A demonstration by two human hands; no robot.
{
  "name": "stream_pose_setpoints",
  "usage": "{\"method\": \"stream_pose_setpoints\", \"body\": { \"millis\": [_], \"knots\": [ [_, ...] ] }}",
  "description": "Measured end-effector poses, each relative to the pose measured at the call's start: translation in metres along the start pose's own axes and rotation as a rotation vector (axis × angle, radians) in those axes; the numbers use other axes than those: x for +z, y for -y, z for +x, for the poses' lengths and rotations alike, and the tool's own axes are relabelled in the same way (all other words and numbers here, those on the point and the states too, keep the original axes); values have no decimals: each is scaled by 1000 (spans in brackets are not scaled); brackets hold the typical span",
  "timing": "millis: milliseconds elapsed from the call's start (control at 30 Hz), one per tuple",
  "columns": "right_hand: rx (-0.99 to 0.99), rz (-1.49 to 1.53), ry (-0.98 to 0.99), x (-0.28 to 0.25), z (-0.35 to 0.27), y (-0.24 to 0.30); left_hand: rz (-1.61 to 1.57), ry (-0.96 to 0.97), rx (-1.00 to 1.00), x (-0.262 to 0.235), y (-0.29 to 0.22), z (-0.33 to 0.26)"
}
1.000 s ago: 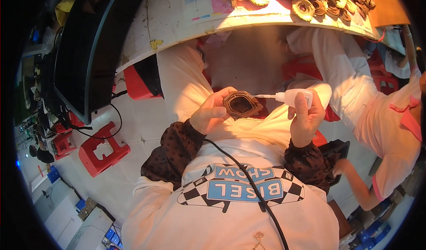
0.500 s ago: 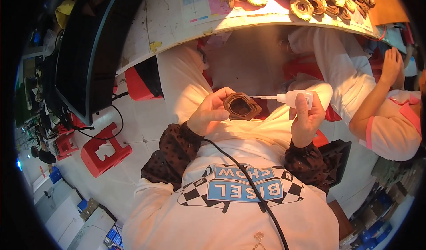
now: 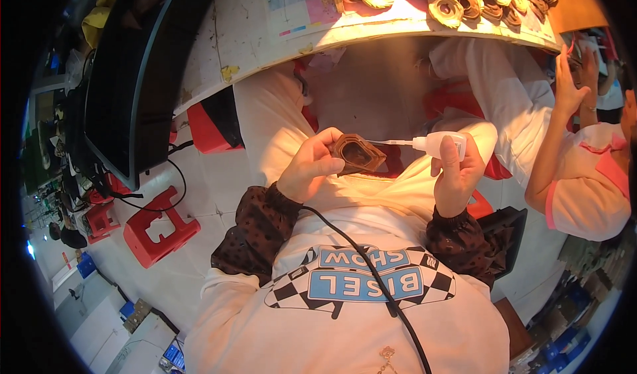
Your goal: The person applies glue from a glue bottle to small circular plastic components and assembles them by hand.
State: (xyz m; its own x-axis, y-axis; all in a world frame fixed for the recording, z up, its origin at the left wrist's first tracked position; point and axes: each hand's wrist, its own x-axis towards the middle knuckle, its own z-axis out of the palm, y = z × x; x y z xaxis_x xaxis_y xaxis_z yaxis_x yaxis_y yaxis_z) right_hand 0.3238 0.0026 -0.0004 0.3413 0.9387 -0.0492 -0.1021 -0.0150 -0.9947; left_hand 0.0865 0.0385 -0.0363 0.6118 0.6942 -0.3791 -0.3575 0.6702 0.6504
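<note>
My left hand [image 3: 313, 164] is closed on a brown, many-sided piece with a dark hollow centre [image 3: 359, 153], gripping it by its left edge above my lap. In my right hand [image 3: 458, 175] is a small white squeeze bottle [image 3: 441, 146], tipped sideways, with my thumb pressed on its side. Its long thin nozzle [image 3: 391, 142] points left, and the tip reaches the upper right edge of the brown piece. Whether the tip touches the piece, I cannot tell.
A white table [image 3: 265, 62] curves across the far side, with several brown and cream ring-shaped pieces [image 3: 446, 10] under warm light. A black screen [image 3: 133, 82] stands at left, near a red stool [image 3: 162, 228]. A co-worker [image 3: 587, 175] sits at right. A black cable [image 3: 358, 248] crosses my shirt.
The brown piece has tilted slightly in my left hand, and the bottle's nozzle has shifted a little up and left. At right, the co-worker's hands have risen.
</note>
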Motion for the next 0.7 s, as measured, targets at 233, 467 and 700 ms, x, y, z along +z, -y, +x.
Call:
{"method": "stream_pose_setpoints", "body": {
  "millis": [233,467,700],
  "knots": [
    [26,-8,4,3,1,0,2,-5,-41,6,-5,-2],
    [19,-13,18,1,0,-5,-12,-29,-41,7,-2,-2],
    [20,-22,18,1,1,-6,11,-19,-40,7,-4,-2]
  ]
}}
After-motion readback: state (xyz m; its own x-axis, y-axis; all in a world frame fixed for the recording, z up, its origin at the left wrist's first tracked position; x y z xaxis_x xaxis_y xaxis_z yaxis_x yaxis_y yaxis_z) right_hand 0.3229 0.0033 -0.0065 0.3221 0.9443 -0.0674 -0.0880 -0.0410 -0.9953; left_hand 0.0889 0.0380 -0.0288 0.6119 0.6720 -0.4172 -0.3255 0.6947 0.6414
